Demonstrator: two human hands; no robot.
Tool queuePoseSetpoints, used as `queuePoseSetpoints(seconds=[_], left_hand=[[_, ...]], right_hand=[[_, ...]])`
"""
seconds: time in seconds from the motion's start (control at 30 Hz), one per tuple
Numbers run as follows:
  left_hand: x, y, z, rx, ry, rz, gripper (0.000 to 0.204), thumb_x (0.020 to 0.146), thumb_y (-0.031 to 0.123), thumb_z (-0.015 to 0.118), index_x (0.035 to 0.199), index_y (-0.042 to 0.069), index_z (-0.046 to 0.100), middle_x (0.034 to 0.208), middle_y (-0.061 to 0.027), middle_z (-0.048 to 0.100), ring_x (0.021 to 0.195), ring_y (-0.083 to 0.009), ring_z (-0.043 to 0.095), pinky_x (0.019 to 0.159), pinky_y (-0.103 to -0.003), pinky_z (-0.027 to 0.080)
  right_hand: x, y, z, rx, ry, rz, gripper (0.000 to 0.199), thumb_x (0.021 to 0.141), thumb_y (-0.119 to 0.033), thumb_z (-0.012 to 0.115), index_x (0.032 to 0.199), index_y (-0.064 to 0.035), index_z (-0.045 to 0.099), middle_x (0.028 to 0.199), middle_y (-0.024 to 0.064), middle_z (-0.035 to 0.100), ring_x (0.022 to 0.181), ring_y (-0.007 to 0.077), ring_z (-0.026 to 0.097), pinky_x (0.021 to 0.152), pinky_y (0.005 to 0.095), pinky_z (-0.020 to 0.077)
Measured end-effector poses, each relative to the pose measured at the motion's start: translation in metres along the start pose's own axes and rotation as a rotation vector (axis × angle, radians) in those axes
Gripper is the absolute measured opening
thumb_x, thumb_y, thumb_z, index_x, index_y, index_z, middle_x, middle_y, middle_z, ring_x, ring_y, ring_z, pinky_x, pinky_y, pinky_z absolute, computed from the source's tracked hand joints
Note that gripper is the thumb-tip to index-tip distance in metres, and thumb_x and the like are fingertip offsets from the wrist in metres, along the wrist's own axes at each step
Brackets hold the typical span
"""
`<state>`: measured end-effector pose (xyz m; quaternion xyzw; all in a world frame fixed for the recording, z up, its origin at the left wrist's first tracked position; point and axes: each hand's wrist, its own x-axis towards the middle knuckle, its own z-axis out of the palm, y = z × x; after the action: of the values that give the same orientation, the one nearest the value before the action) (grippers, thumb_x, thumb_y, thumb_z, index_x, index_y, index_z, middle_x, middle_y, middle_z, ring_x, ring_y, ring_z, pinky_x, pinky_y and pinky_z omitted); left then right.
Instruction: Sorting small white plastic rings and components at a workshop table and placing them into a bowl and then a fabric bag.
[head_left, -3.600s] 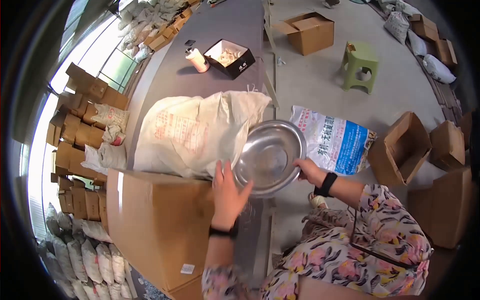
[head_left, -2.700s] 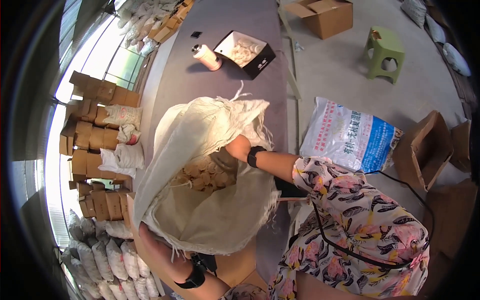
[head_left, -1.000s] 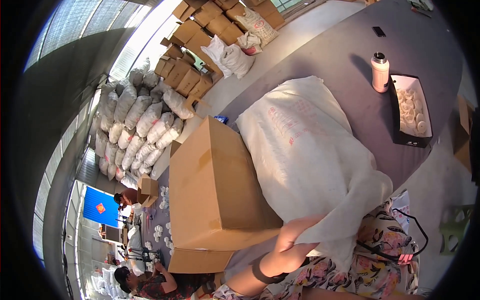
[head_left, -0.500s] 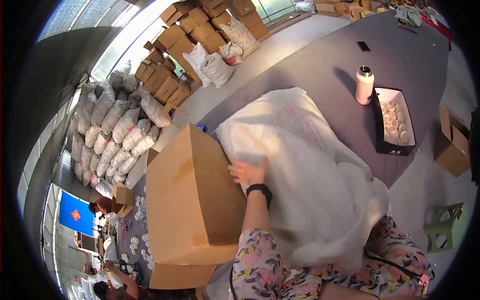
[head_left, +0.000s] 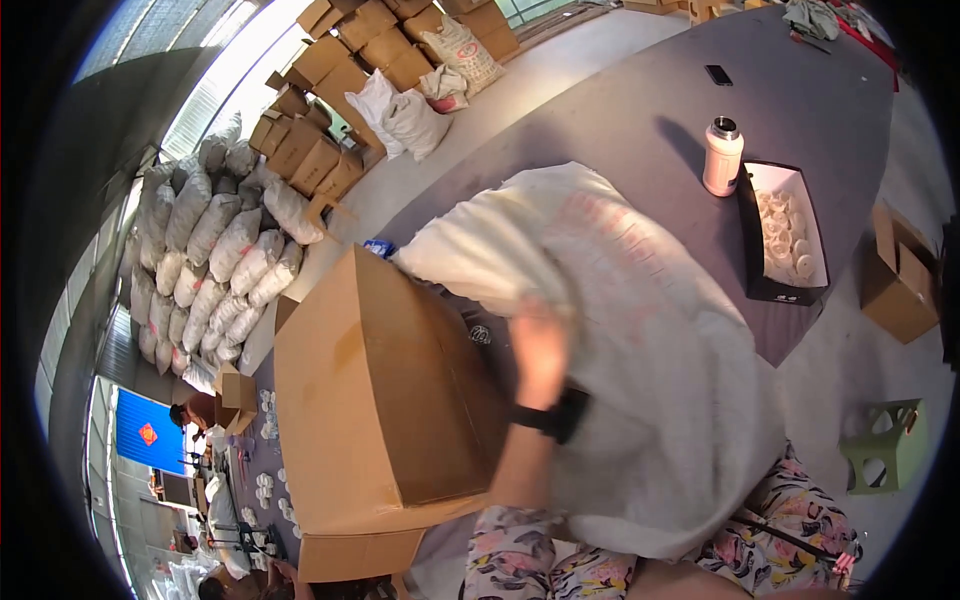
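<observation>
A large white woven sack (head_left: 650, 350) with faded red print lies spread in front of me, draped over my lap. At its left edge my left hand (head_left: 540, 345), a black watch on the wrist, is closed on the cloth; motion blurs the fingers. Folds gather by that hand. My right hand does not show. Just left of the sack stands a big brown cardboard box (head_left: 340, 400), its flap hanging toward me. Between box and sack a dark patch with a white mark (head_left: 481, 335) shows.
On the grey table (head_left: 620, 110) stand a pink bottle (head_left: 723, 158) and a black box of pale round pieces (head_left: 785, 230); a phone (head_left: 718, 76) lies farther off. A green stool (head_left: 882, 445) and open carton (head_left: 900, 280) stand right. Stacked sacks (head_left: 215, 250) and people are left.
My left hand has gone from lying spread on the sack to closing on its edge, moving slightly right. The sack's left side has folded back, uncovering the dark patch. The view has shifted slightly.
</observation>
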<state>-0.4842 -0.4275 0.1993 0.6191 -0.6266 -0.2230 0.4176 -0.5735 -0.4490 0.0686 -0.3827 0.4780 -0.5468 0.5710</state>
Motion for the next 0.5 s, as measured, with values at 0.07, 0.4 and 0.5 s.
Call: queuePoseSetpoints(seconds=[0.07, 0.4, 0.5], left_hand=[[-0.014, 0.016, 0.026, -0.242, -0.218, 0.149, 0.022, 0.085, 0.009, 0.041, 0.096, -0.004, 0.055, 0.080, -0.0117, 0.061, 0.075, -0.0169, 0.056, 0.070, -0.030, 0.044], [-0.046, -0.032, -0.024, -0.063, -0.004, 0.026, 0.042, 0.082, 0.012, 0.057, 0.116, -0.007, 0.043, 0.110, -0.0222, 0.051, 0.101, -0.0318, 0.050, 0.086, -0.035, 0.040], [-0.095, 0.038, -0.033, -0.004, -0.080, 0.426, 0.056, 0.077, 0.016, 0.064, 0.124, -0.003, 0.039, 0.122, -0.0220, 0.042, 0.112, -0.0364, 0.042, 0.095, -0.042, 0.033]], right_hand=[[-0.004, 0.000, -0.006, 0.029, -0.002, 0.023, 0.021, 0.076, -0.017, 0.053, 0.095, -0.0079, 0.058, 0.090, 0.0079, 0.060, 0.073, 0.0233, 0.058, 0.060, 0.0353, 0.0465], [-0.040, 0.015, -0.040, 0.216, -0.002, 0.170, 0.021, 0.076, -0.017, 0.053, 0.095, -0.0082, 0.058, 0.089, 0.0075, 0.060, 0.072, 0.0228, 0.058, 0.059, 0.0352, 0.0463], [-0.052, 0.020, -0.044, 0.266, -0.003, 0.218, 0.021, 0.076, -0.017, 0.053, 0.094, -0.0083, 0.058, 0.089, 0.0074, 0.060, 0.072, 0.0226, 0.058, 0.059, 0.0351, 0.0462]])
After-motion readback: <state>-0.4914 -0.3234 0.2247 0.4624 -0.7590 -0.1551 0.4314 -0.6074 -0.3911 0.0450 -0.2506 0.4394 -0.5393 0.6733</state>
